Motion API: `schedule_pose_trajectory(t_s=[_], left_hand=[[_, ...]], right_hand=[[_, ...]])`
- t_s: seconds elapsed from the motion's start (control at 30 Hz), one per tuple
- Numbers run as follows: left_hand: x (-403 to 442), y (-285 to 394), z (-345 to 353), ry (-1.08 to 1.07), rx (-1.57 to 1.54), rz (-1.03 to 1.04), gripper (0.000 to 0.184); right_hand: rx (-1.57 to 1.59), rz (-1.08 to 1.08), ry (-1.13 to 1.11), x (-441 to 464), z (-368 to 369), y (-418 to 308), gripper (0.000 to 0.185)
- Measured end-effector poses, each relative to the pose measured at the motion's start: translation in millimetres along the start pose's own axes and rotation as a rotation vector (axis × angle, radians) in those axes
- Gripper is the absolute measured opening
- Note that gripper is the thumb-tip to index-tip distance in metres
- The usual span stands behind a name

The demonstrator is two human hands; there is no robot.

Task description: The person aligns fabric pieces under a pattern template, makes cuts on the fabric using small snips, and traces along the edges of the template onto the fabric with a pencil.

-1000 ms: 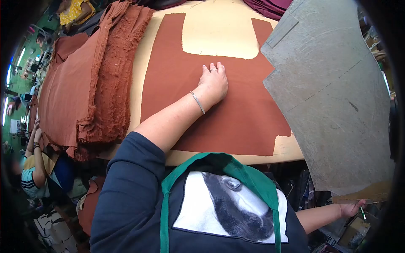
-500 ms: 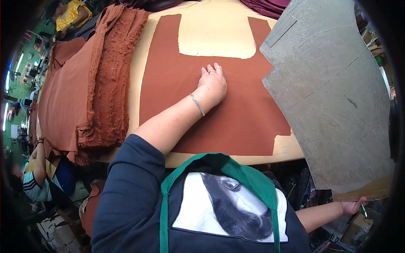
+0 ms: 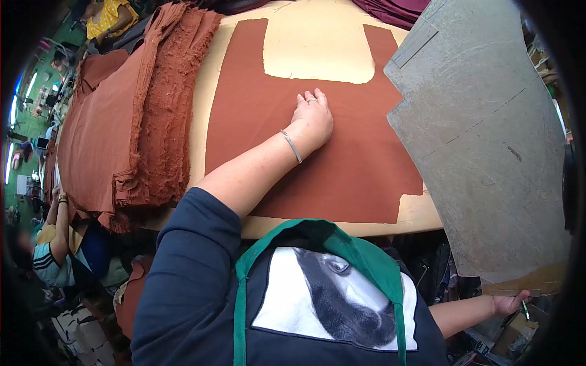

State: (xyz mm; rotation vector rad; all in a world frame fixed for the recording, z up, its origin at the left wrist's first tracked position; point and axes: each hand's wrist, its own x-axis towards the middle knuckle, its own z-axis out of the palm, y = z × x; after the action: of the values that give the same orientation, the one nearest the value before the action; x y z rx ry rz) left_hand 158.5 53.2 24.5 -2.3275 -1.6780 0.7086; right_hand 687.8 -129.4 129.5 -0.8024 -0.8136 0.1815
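My left hand (image 3: 314,119) lies on the rust-brown cut cloth piece (image 3: 262,128), fingers stretched out and slightly spread. This cloth lies flat on the pale table, with a wide U-shaped notch along its far side. Far out at the lower right, my right hand (image 3: 508,303) is closed, with a slim green-and-white pen (image 3: 525,308) in its fingers. It meets a thin strip (image 3: 511,292) at the lower edge of the large grey pattern board (image 3: 482,146). Whether the fingers also grip the board is hard to see. The board slants over the cloth's right side.
A thick stack of rust-brown cloth pieces (image 3: 122,128) with frayed edges stands on the left. Dark maroon cloth (image 3: 397,11) lies at the far edge of the pale table (image 3: 317,46). Other people are at the left, one in a yellow top (image 3: 110,19).
The view has shifted slightly, so the cloth and board sit a little further right. My left hand stays on the cloth and my right hand stays at the board's lower edge.
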Motion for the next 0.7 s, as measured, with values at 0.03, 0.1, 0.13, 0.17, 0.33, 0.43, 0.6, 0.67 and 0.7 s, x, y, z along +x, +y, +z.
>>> schedule_pose_trajectory(t_s=[0.03, 0.1, 0.13, 0.17, 0.33, 0.43, 0.6, 0.67, 0.7], left_hand=[[0, 0, 0, 0.001, -0.007, 0.001, 0.048], [0, 0, -1, -0.009, 0.007, 0.000, 0.048], [1, 1, -1, -0.013, 0.014, 0.000, 0.048], [1, 1, -1, -0.013, 0.012, -0.002, 0.048], [1, 0, -2, -0.024, 0.019, 0.006, 0.048], [1, 0, -3, -0.034, 0.011, 0.011, 0.048], [3, 0, 2, 0.007, -0.083, 0.001, 0.048], [3, 1, 6, 0.038, -0.132, -0.020, 0.045], [2, 1, 7, 0.060, -0.140, -0.036, 0.044]], right_hand=[[-0.004, -0.001, -0.003, 1, -1, -1, 0.053], [0.053, 0.043, 0.040, -3, 3, -4, 0.053], [0.081, 0.065, 0.061, -5, 6, -6, 0.053], [0.081, 0.063, 0.056, -5, 5, -6, 0.053], [0.080, 0.051, 0.028, -4, 1, -9, 0.053], [0.058, 0.041, 0.149, -11, 12, -12, 0.050], [0.071, 0.065, 0.192, -4, 4, -12, 0.051], [0.091, 0.096, 0.200, -3, 0, -9, 0.051], [0.092, 0.114, 0.200, -3, 0, -6, 0.051]])
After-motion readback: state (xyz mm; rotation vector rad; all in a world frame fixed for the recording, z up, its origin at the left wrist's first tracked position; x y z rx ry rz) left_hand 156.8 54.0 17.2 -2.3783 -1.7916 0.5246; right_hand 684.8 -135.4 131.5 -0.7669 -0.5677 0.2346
